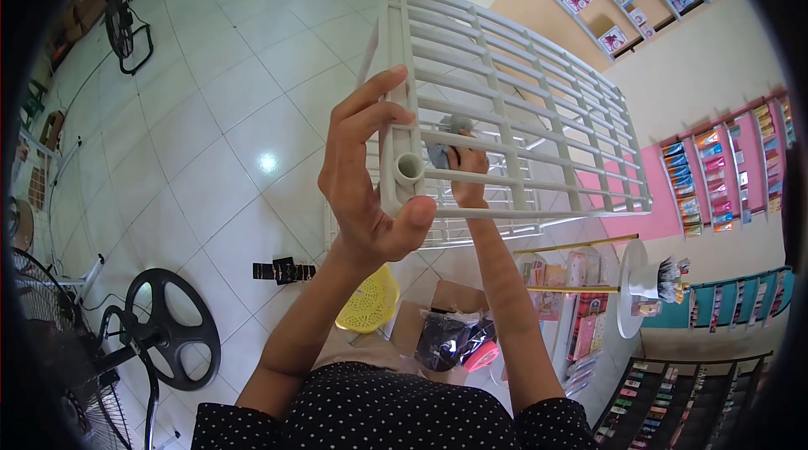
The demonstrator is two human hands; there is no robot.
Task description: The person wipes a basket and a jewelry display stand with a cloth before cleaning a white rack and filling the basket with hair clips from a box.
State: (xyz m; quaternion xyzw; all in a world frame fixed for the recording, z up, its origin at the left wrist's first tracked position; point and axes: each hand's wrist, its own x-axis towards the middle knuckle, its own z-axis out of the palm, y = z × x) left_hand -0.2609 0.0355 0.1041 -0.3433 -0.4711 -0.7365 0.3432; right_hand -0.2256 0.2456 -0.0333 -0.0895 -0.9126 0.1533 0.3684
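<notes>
A white slatted plastic rack shelf [399, 42] is raised and tilted before me, with round sockets at the corners of its near end. My left hand [358, 168] grips that end, fingers over the frame and thumb by the lower corner socket. Behind the slats, my right hand [469, 165] is closed on a grey cloth [438, 156], close to the underside of the shelf. Slats partly cover the fingers and the cloth. More white rack parts show lower down, behind the raised shelf.
Below are a yellow plastic basket [369, 303] and an open cardboard box [408, 328] holding a dark plastic-wrapped item. A black strap-like object [284, 271] lies on the tiled floor. Fans [172, 330] stand at left, a round white display table [629, 288] at right, and stocked wall shelves beyond.
</notes>
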